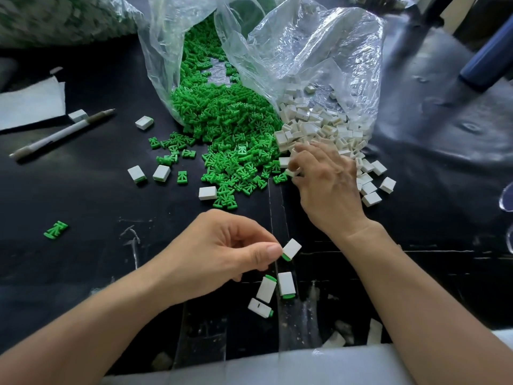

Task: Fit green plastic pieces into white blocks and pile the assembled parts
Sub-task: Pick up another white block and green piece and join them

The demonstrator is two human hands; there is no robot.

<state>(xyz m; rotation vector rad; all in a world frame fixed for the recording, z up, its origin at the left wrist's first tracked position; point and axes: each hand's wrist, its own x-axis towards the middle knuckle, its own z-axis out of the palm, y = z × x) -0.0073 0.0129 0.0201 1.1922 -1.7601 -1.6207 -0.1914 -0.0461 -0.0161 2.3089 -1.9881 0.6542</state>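
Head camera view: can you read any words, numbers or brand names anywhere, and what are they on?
None can be read.
The pen shows no legible print, the white sheet looks blank, and the pale marks on the black table are scratches, not letters.

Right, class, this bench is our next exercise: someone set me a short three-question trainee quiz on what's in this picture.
1. The right hand reaches onto which pile? A green pieces; B white blocks; C paper sheets.
2. Fill in: just below the left hand, ___ assembled parts lie clustered.
3. True or false: the pen lies inside a plastic bag.
Key: 1 B; 2 three; 3 false.
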